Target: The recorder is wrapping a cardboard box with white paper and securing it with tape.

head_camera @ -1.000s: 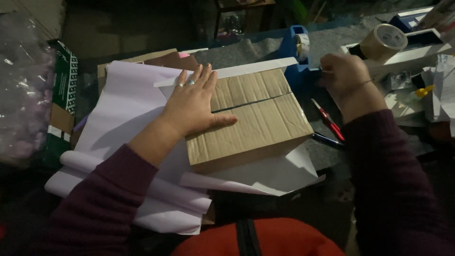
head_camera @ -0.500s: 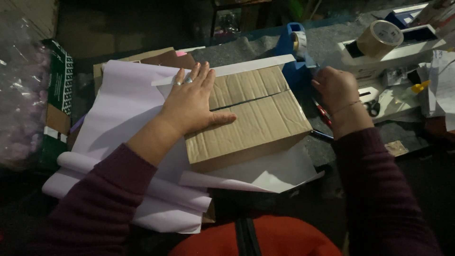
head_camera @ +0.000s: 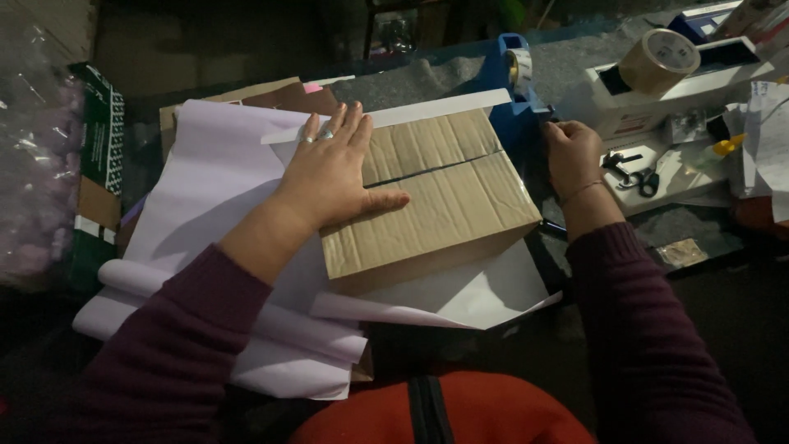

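Left hand [head_camera: 333,177] is flat on the box [head_camera: 436,205], palm down, fingers spread wide, thumb stretched out along the seam that splits the two top flaps. It pins a fold of white paper [head_camera: 218,185] against the box's left part, with the fingertips reaching toward the paper strip folded over the far edge. The box is plain brown cardboard, lying flat on the paper at the middle of the view, its top face up. Its long axis runs left to right, turned a little so the right end sits further from the person than the left; the seam follows that same slant. Paper spreads out under it on every side, rolled into a loose curl at the near left, with a flap poking out at the near right. Right hand [head_camera: 573,156] is over at the box's far right corner, just beside the blue tape dispenser [head_camera: 514,70], fingers curled in and narrow; whether they pinch anything I can't tell, it's too dark there. Past that hand, a brown tape roll [head_camera: 660,62] sits on a white holder, and scissors [head_camera: 633,174] lie on a white sheet near the wrist. Far left, a clear bag [head_camera: 37,156] and a green carton [head_camera: 100,156] stand well apart from the box. Red cloth shows at the bottom edge.
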